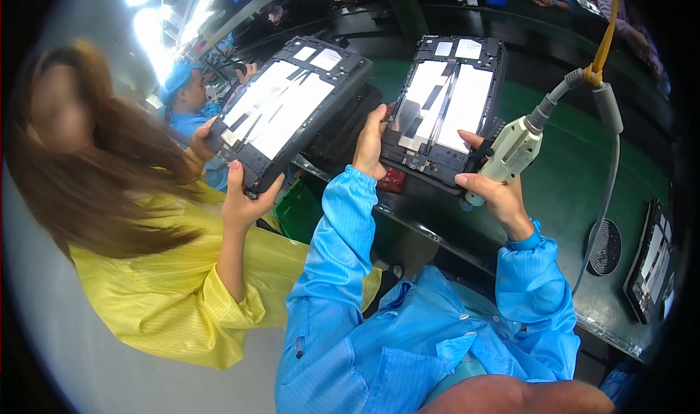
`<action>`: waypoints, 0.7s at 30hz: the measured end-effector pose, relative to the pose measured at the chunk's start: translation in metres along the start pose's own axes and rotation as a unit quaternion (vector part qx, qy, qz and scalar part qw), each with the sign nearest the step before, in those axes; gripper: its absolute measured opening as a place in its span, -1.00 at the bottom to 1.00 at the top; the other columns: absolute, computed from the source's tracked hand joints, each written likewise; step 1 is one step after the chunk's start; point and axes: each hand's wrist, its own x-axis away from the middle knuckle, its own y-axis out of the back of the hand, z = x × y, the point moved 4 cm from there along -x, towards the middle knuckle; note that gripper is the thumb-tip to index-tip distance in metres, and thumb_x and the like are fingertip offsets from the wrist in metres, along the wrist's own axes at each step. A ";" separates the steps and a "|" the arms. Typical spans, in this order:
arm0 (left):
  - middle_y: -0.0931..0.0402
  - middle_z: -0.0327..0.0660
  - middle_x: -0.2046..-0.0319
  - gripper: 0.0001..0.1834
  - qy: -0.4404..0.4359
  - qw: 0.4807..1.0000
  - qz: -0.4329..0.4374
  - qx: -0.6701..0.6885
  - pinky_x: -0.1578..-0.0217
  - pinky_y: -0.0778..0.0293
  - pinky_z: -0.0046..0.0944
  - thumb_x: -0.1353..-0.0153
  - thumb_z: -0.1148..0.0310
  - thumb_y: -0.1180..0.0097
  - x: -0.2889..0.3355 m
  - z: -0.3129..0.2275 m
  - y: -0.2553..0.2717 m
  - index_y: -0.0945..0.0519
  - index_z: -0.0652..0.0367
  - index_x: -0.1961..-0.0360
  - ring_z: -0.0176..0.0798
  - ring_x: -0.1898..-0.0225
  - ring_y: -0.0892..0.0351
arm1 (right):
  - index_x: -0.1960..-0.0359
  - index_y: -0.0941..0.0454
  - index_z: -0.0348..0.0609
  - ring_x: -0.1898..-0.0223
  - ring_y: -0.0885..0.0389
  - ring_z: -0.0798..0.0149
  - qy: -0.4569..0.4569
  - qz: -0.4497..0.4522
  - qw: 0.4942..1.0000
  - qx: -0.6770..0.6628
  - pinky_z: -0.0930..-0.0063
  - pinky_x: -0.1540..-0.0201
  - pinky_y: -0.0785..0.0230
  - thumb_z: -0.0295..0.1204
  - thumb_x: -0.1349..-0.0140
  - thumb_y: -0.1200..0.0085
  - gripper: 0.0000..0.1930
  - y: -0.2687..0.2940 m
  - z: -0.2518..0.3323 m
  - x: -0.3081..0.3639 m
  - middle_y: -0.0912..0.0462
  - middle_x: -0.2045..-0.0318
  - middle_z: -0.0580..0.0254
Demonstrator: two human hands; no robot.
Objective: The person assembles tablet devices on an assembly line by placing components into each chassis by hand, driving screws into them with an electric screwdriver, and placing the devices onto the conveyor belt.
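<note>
My left hand [370, 143] is closed on the left edge of an opened tablet [456, 93], its black frame showing white battery panels and dark ribbon cables. My right hand [499, 195] grips a cream electric screwdriver [512, 151] slantwise, tip low, with fingers also against the tablet's right edge. A cable and a yellow hanger [599, 60] lead up from the screwdriver. To my left, a person in a yellow coat [160, 290] holds a stack of similar opened tablets [281, 104] in both hands, close beside mine.
The green-topped workbench [569, 173] runs under my hands. At its right lie a round black perforated dish [604, 246] and another opened tablet [651, 261]. A green bin [297, 210] stands below the bench edge. Co-workers in blue [191, 97] sit farther along the line.
</note>
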 end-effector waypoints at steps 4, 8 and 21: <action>-0.53 -0.17 0.42 -0.62 -0.022 0.998 0.052 -0.016 0.30 -0.52 -0.23 -0.10 0.13 0.14 0.000 -0.001 0.006 -0.50 0.28 0.36 -0.21 0.40 -0.55 | -0.01 -0.41 -0.20 -0.02 -0.39 0.25 -0.004 -0.018 1.000 -0.018 0.38 -0.09 -0.19 -0.53 0.19 -0.23 -0.41 -0.001 -0.003 0.002 -0.45 0.02 0.15; -0.54 -0.11 0.39 -0.66 -0.003 0.998 0.052 0.018 0.24 -0.51 -0.21 -0.07 0.21 0.13 0.002 0.003 0.009 -0.49 0.30 0.34 -0.18 0.36 -0.55 | -0.01 -0.42 -0.17 -0.07 -0.34 0.24 0.004 -0.026 1.000 -0.015 0.39 -0.13 -0.15 -0.52 0.19 -0.24 -0.41 0.000 -0.005 0.004 -0.45 0.00 0.17; -0.52 -0.10 0.27 -0.65 -0.036 0.991 0.124 0.019 0.10 -0.44 -0.17 -0.06 0.30 0.10 -0.013 0.009 0.015 -0.47 0.32 0.19 -0.16 0.24 -0.52 | -0.02 -0.41 -0.19 -0.09 -0.33 0.24 0.011 -0.017 1.000 0.002 0.37 -0.14 -0.13 -0.52 0.18 -0.22 -0.41 0.006 -0.009 0.003 -0.45 0.00 0.15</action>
